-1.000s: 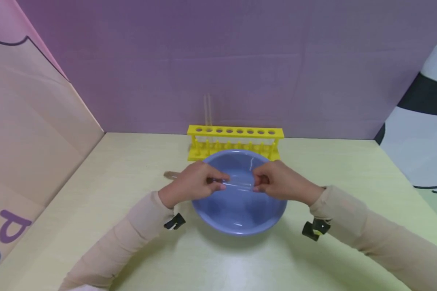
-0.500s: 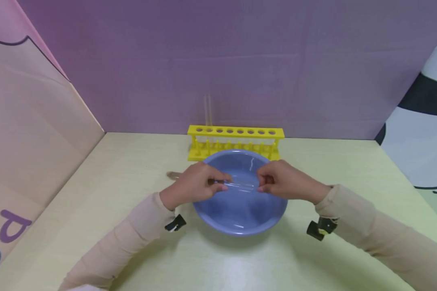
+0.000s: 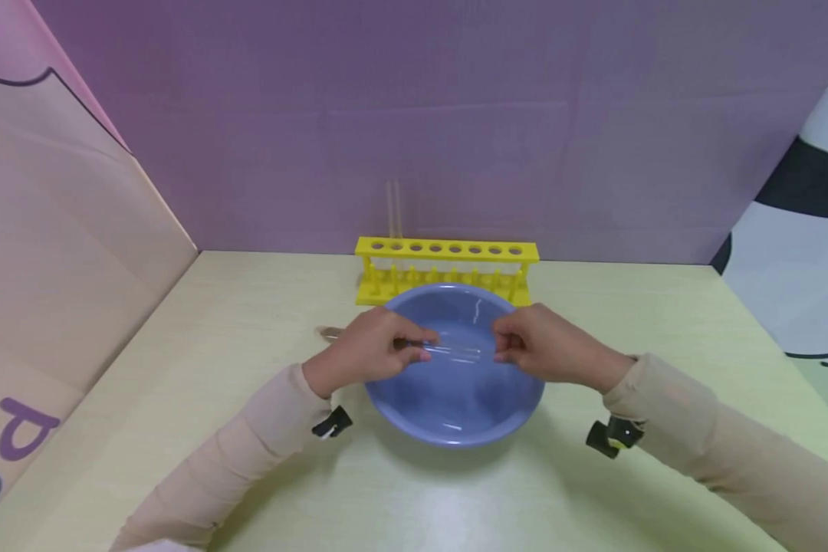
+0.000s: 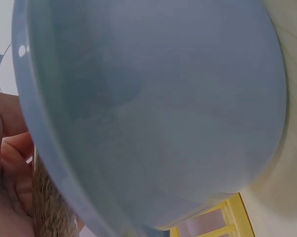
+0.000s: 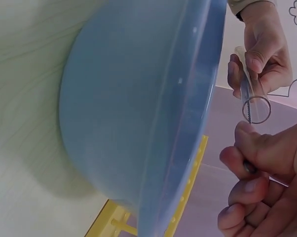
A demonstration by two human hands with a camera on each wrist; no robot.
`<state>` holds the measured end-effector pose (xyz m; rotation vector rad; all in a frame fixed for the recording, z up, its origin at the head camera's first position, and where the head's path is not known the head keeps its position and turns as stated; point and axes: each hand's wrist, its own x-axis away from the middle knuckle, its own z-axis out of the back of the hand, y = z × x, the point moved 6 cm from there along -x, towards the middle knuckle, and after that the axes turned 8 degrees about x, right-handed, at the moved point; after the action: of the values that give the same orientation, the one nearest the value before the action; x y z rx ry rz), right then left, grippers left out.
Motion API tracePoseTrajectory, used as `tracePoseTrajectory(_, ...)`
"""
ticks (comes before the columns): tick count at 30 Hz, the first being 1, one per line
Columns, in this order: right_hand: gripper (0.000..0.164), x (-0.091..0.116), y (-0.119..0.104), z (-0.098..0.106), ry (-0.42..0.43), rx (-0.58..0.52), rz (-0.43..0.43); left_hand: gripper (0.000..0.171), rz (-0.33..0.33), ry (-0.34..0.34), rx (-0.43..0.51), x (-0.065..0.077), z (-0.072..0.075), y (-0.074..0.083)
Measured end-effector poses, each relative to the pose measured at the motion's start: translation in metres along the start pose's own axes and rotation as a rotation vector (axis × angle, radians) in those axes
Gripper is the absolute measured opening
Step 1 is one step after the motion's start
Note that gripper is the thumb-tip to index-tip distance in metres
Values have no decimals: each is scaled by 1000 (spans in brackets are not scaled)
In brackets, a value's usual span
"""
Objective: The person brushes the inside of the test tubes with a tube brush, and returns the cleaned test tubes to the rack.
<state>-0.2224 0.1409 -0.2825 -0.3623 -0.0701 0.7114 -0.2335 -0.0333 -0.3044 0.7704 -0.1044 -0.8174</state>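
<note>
A clear glass test tube (image 3: 455, 353) lies nearly level over the blue basin (image 3: 455, 410), gripped by my left hand (image 3: 369, 345). Its round mouth faces my right hand (image 3: 555, 345) in the right wrist view. Inside the tube is a test tube brush (image 4: 51, 202), whose brown bristles show beside the left palm in the left wrist view. From the mouth runs the brush's twisted wire (image 5: 248, 108), and my right thumb and fingers pinch its end. A short gap separates the right fingers from the tube's mouth.
Behind the basin stands a yellow test tube rack (image 3: 446, 249), partly hidden by the basin's far rim. One upright clear tube (image 3: 394, 211) is in a left hole. The pale tabletop (image 3: 448, 498) meets a purple backdrop (image 3: 448, 130) at the back.
My right hand has shifted slightly right, away from the tube's mouth, widening the gap. The left hand and tube have moved only a little to the right. The basin stays put.
</note>
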Motion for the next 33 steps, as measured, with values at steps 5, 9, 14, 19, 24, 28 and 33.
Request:
tracePoseTrajectory(5, 30, 3, -1, 1, 27, 38, 7, 23, 11, -3, 3, 0, 0, -1)
tracePoseTrajectory(9, 32, 6, -1, 3, 59, 103, 19, 24, 25, -13, 28, -2, -1, -3)
tracePoseTrajectory(14, 28, 9, -1, 0, 66, 191, 10, 23, 26, -22, 55, -2, 1, -4)
tracePoseTrajectory(19, 28, 10, -3, 0, 119, 278, 55, 23, 45, -43, 84, -3, 2, -4)
tracePoseTrajectory(24, 29, 12, -5, 0, 182, 370, 95, 22, 66, -58, 103, -4, 3, -5)
tracePoseTrajectory(28, 27, 15, -6, 0, 207, 448, 101, 21, 80, -69, 123, -5, 4, -7)
tracePoseTrajectory(33, 26, 19, -8, 1, 252, 488, 124, 20, 96, -84, 141, -6, 5, -8)
